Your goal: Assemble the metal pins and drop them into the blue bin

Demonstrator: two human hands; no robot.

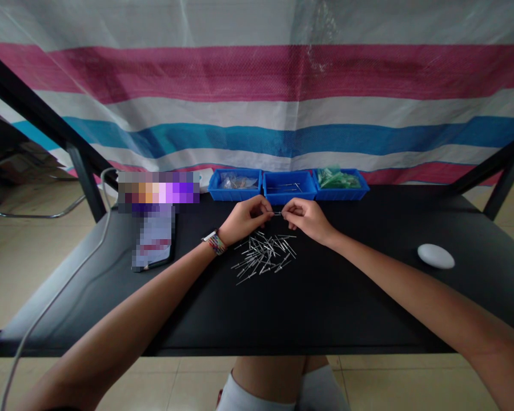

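A thin silver blind rivet [277,213] lies level between my two hands above the black table. My left hand [249,220], with a woven band at the wrist, pinches its left end between thumb and fingers. At its other end, the closed fingertips of my right hand [305,219] grip the same rivet. Just below the hands is a loose pile of similar rivets [265,254], pointing in many directions. Directly behind the hands stands a blue bin [289,198] with a few rivets inside. The fingertips partly hide the held rivet.
Beside the middle bin stand a left blue bin [235,194] with a clear bag and a right blue bin [341,194] with green plastic. A phone [155,242] lies left on the black table [325,314]. A white mouse-like object [436,256] rests right. A cable [75,268] crosses the left edge.
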